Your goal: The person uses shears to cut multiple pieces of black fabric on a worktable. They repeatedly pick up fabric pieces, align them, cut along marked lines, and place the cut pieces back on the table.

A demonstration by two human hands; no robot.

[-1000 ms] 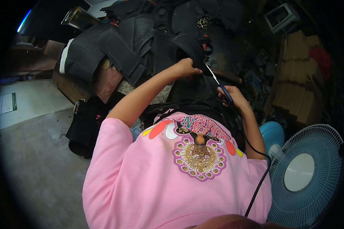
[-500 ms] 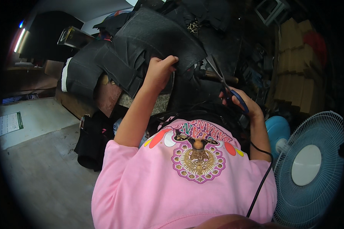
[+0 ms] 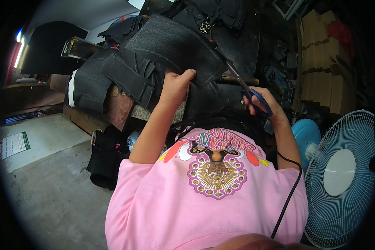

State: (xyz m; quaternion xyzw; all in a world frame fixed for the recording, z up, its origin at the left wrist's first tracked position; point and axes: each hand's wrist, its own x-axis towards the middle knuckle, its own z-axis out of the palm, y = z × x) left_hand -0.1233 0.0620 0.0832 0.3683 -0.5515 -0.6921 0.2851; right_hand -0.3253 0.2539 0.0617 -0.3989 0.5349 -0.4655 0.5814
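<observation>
My left hand (image 3: 176, 88) is closed on the near edge of a black leather-like sheet (image 3: 171, 43), thumb on top. It holds the sheet raised and tilted over the work surface. In my right hand (image 3: 267, 99) is a pair of scissors (image 3: 234, 71) with dark blue handles, the fingers closed round the loops. Its blades point away to the upper left, along the sheet's right edge. Whether they have cut into the material I cannot tell. More black cut pieces (image 3: 127, 77) lie heaped to the left of the sheet.
Beyond the sheet lie a cluster of gold-coloured rings (image 3: 206, 27) and more black pieces (image 3: 229, 14). Stacked brown cardboard (image 3: 327, 75) stands at the right. A caged fan (image 3: 339, 171) is close to my right elbow, and a black cable (image 3: 289, 196) hangs near that arm.
The scissors have moved up against the sheet's right edge, and their blades look closer together. My left hand keeps its grip, with the sheet slightly shifted.
</observation>
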